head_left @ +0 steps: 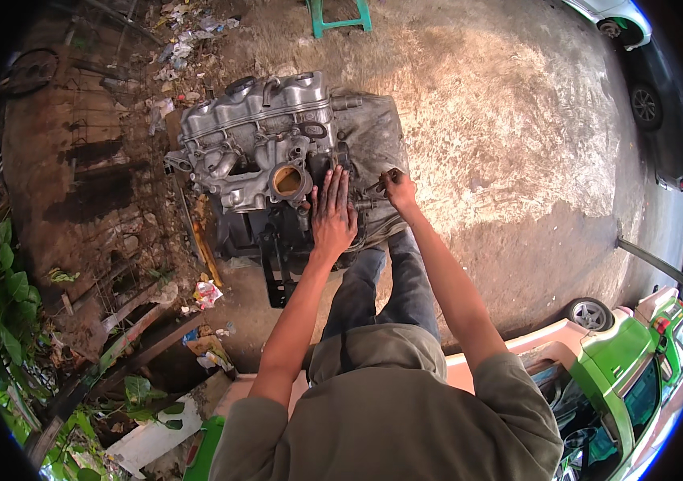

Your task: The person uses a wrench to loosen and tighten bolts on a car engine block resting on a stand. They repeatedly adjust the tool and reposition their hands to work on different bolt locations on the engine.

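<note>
A silvery engine (249, 120), with valve cover, intake pipes and a round throttle opening (287, 179), rests on a dark base with a grimy grey cover (377, 136) beside it. My left hand (330, 210) lies flat, fingers stretched, on a dark part just right of the round opening. Dirt darkens those fingertips. My right hand (397, 188) is closed at the right side of the engine, near a protruding fitting, gripping a small dark thing that I cannot make out. A black metal bracket (277, 268) hangs at the engine's lower side.
A green plastic stool (340, 18) stands beyond the engine. Litter, boards and plants (9, 297) line the left. At right are parked cars (646, 104), a metal pole (654, 263), and a green-and-white vehicle (622, 361) behind me. Concrete ground (517, 144) stretches to my right.
</note>
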`<move>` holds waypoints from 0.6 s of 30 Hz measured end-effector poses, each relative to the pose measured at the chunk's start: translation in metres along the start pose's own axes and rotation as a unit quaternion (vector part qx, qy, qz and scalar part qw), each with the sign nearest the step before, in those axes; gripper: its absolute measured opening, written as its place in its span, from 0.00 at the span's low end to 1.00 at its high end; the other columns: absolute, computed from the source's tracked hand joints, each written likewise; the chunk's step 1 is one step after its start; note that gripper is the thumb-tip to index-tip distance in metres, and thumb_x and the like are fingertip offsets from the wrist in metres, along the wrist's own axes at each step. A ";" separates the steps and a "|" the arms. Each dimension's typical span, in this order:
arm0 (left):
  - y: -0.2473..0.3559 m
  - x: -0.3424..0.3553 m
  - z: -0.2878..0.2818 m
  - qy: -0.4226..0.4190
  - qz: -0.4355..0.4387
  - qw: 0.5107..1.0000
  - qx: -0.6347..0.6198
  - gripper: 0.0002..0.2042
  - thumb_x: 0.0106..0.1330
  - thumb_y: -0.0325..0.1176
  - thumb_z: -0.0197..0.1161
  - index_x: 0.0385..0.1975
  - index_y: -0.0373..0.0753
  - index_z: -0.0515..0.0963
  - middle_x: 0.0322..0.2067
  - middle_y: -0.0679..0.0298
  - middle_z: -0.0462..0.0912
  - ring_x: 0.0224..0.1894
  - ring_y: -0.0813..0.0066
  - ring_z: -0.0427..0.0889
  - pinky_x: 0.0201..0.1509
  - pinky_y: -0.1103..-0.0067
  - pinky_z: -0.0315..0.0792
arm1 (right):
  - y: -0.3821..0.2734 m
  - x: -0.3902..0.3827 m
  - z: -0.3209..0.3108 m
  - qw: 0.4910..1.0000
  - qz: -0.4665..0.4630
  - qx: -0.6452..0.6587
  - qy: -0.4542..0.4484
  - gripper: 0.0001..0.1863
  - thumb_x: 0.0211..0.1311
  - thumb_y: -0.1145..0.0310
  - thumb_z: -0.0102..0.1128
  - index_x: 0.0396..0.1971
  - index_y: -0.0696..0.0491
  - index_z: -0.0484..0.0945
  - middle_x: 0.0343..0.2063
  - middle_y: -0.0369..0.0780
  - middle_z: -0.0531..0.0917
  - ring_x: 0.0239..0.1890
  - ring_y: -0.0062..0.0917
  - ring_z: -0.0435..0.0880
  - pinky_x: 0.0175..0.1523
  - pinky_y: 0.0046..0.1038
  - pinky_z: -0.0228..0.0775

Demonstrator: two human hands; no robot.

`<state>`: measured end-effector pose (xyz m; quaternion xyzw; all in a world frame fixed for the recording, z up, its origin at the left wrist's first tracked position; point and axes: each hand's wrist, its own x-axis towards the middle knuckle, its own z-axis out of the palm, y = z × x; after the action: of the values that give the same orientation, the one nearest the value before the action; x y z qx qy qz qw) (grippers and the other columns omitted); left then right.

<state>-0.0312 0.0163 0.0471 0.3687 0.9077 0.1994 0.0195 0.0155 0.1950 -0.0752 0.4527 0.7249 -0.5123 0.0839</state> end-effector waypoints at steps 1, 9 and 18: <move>-0.002 0.003 0.003 0.005 -0.001 1.000 0.002 0.31 0.65 0.30 0.50 0.70 0.33 0.56 0.71 0.55 0.58 0.74 0.60 0.54 0.75 0.58 0.46 | 0.002 0.006 0.001 0.999 -0.033 -0.014 -0.029 0.18 0.68 0.56 0.57 0.33 0.58 0.82 0.26 0.42 0.86 0.23 0.29 0.82 0.30 0.33 0.72; 0.001 0.008 0.014 0.023 -0.077 0.997 0.019 0.30 0.68 0.33 0.48 0.71 0.37 0.56 0.71 0.57 0.59 0.73 0.62 0.58 0.72 0.60 0.54 | 0.011 0.041 0.042 0.993 -0.120 -0.017 -0.007 0.20 0.62 0.54 0.59 0.39 0.59 0.80 0.37 0.61 0.81 0.45 0.58 0.79 0.50 0.48 0.72; 0.005 0.011 0.013 0.056 -0.075 0.996 0.010 0.30 0.64 0.33 0.49 0.68 0.37 0.62 0.70 0.57 0.60 0.72 0.60 0.60 0.71 0.60 0.56 | 0.012 0.080 0.057 0.967 -0.216 -0.138 -0.019 0.16 0.65 0.57 0.55 0.35 0.57 0.80 0.30 0.53 0.84 0.36 0.48 0.84 0.39 0.41 0.75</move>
<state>-0.0340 0.0317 0.0386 0.2878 0.9345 0.2085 -0.0198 -0.0413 0.1948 -0.1561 0.2601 0.8673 -0.4218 0.0465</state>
